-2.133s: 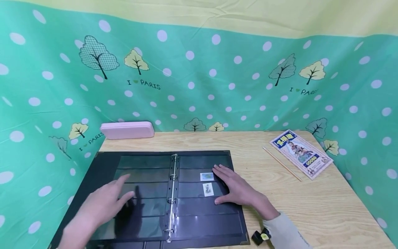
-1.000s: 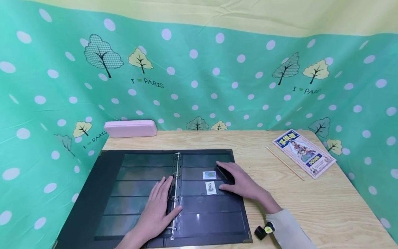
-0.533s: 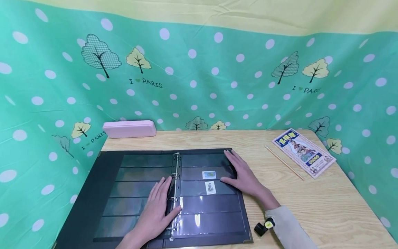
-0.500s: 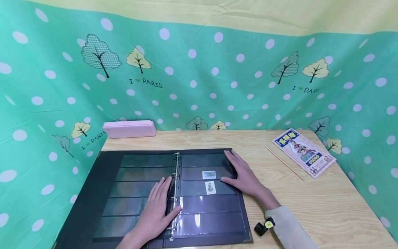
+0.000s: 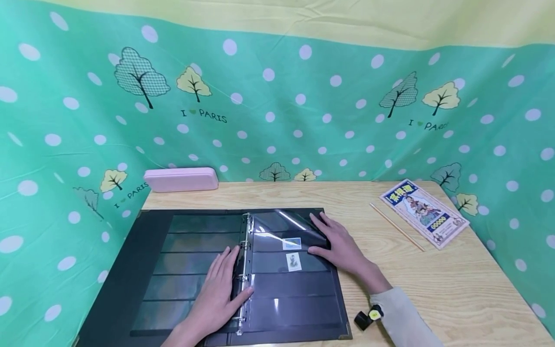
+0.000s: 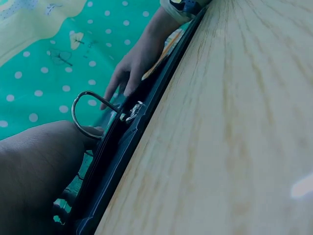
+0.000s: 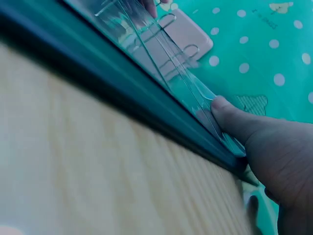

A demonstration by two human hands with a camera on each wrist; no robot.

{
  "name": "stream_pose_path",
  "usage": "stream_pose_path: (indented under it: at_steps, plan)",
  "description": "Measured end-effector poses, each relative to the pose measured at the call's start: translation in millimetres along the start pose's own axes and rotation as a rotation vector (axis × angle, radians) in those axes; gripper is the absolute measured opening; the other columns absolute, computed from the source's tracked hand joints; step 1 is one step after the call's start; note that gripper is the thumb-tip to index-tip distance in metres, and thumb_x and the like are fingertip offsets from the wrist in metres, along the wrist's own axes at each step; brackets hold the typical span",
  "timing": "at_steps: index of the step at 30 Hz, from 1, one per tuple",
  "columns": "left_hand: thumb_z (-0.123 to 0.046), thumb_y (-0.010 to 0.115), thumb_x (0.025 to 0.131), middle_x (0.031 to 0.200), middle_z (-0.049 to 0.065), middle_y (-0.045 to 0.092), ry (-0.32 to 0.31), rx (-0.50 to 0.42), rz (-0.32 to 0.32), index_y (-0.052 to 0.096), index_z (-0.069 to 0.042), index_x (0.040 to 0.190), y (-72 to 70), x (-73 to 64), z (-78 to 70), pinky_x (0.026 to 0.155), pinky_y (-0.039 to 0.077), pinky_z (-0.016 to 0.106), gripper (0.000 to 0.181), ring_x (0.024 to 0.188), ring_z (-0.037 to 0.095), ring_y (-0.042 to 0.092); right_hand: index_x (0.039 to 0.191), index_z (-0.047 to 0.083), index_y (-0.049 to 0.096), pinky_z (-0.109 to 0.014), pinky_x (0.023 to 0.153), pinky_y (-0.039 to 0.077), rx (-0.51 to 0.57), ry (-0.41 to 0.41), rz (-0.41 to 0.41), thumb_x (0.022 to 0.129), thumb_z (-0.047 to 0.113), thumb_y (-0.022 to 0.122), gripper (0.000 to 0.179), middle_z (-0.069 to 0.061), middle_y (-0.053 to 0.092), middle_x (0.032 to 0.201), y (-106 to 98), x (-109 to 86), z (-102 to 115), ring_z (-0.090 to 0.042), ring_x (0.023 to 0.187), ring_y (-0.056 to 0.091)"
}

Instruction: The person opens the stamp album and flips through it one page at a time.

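Note:
An open black ring-binder stamp album (image 5: 108, 270) lies on the table, with clear-pocketed pages on both sides of its metal rings (image 5: 245, 270). Two stamps show in the right page's pockets: a blue one (image 5: 291, 244) and a pale one with a grey figure (image 5: 294, 261). My left hand (image 5: 215, 294) rests flat, fingers extended, beside the rings on the left page, thumb across them. At the right edge my right hand (image 5: 340, 243) holds the page (image 5: 292, 308) near its upper corner; the page bows there. In the right wrist view, the thumb (image 7: 232, 115) presses the clear page; the other fingers are mostly hidden.
A pink case (image 5: 181, 180) stands at the back left against the polka-dot curtain (image 5: 269, 96). To the right lie a thin wooden stick (image 5: 396, 226) and a printed booklet (image 5: 424, 212). A small black object (image 5: 363, 320) sits by the right sleeve.
My left hand has come from over the left page to the rings and stayed there. The right hand has shifted up the edge; the page's upper right now bends and catches glare.

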State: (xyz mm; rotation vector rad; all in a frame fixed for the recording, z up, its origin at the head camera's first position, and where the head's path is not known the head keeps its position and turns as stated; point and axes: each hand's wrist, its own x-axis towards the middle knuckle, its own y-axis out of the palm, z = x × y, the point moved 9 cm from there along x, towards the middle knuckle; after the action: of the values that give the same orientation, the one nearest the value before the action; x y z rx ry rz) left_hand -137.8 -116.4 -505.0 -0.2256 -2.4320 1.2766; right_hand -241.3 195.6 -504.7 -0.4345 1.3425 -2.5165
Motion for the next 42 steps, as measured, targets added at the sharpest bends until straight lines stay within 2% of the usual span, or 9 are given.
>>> stream_pose_path:
  at_steps: [5,10,17,21,24,30,34,38,42]
  plan:
    - [-0.047,0.068,0.11,0.178,0.017,0.035,-0.038,-0.034,0.012,0.023,-0.005,0.176,0.3,-0.7,1.3,0.134,-0.007,0.025,0.09,0.166,0.042,0.026,0.177,0.03,0.032,-0.079,0.119,0.036,0.033,0.005,-0.02,0.097,0.046,0.087,0.098,-0.023,0.028,0.18,-1,-1.0,3,-0.057,0.159,0.033]
    - [-0.033,0.062,0.114,0.177,0.018,0.036,-0.064,-0.107,-0.013,0.026,-0.006,0.175,-2.9,0.6,1.1,0.136,0.013,0.05,0.076,0.165,0.044,0.029,0.175,0.033,0.036,-0.078,0.115,0.04,0.106,0.006,-0.087,0.092,0.04,0.093,0.101,-0.023,0.042,0.171,-6,-2.7,3,-0.054,0.152,0.042]
    - [-0.001,0.06,0.11,0.166,0.016,0.053,-0.18,-0.439,-0.12,0.033,-0.004,0.171,-14.5,4.9,10.9,0.12,0.016,0.006,0.067,0.158,0.044,0.04,0.175,0.027,0.037,-0.055,0.12,0.047,0.317,-0.024,-0.115,0.093,0.023,0.093,0.099,-0.012,0.055,0.165,-9,-1.4,8,-0.032,0.146,0.056]
    - [-0.005,0.063,0.112,0.157,0.014,0.062,-0.222,-0.477,-0.174,0.043,-0.004,0.166,-19.7,5.6,14.4,0.116,0.026,0.007,0.058,0.153,0.041,0.05,0.176,0.025,0.035,-0.031,0.081,0.062,0.474,-0.03,-0.145,0.093,0.01,0.091,0.101,-0.014,0.058,0.162,-16,-1.7,14,-0.017,0.095,0.074]
    - [-0.003,0.067,0.11,0.152,0.014,0.066,-0.207,-0.471,-0.214,0.05,-0.003,0.161,-22.9,5.1,14.1,0.115,0.029,0.008,0.054,0.147,0.038,0.055,0.177,0.021,0.032,-0.025,0.052,0.05,0.562,-0.06,-0.178,0.094,0.001,0.088,0.102,-0.017,0.048,0.169,-23,-2.2,21,-0.01,0.058,0.054]
    - [0.003,0.07,0.106,0.145,0.012,0.07,-0.197,-0.469,-0.289,0.062,-0.002,0.149,-31.8,5.3,12.9,0.113,0.037,0.008,0.044,0.136,0.03,0.063,0.179,0.019,0.024,-0.026,0.047,0.037,0.658,-0.132,-0.227,0.103,-0.007,0.072,0.093,-0.01,0.024,0.184,-37,-5.0,41,-0.01,0.052,0.034]
    - [0.002,0.071,0.106,0.142,0.005,0.07,-0.201,-0.45,-0.313,0.067,-0.006,0.142,-40.4,6.3,4.5,0.11,0.04,0.008,0.038,0.134,0.02,0.064,0.179,0.014,0.02,-0.015,0.078,0.053,0.769,-0.186,-0.231,0.111,-0.007,0.054,0.079,-0.015,0.018,0.185,-45,-9.1,59,-0.002,0.095,0.066]
    - [0.006,0.071,0.103,0.129,0.006,0.075,-0.079,-0.458,-0.35,0.069,-0.008,0.139,-52.2,9.0,-16.7,0.103,0.048,0.012,0.038,0.119,0.015,0.069,0.179,0.011,0.016,-0.013,0.11,0.042,0.851,-0.23,-0.217,0.116,-0.001,0.039,0.067,-0.015,0.012,0.186,-53,-14.6,80,0.0,0.161,0.026]
    - [0.008,0.071,0.102,0.116,0.003,0.076,0.065,-0.481,-0.326,0.067,-0.01,0.14,-57.8,12.5,-41.6,0.093,0.055,0.018,0.041,0.103,0.018,0.071,0.179,0.01,0.013,-0.02,0.117,0.044,0.883,-0.3,-0.181,0.114,-0.004,0.038,0.071,-0.016,0.006,0.186,-57,-21.0,100,-0.008,0.166,0.021]
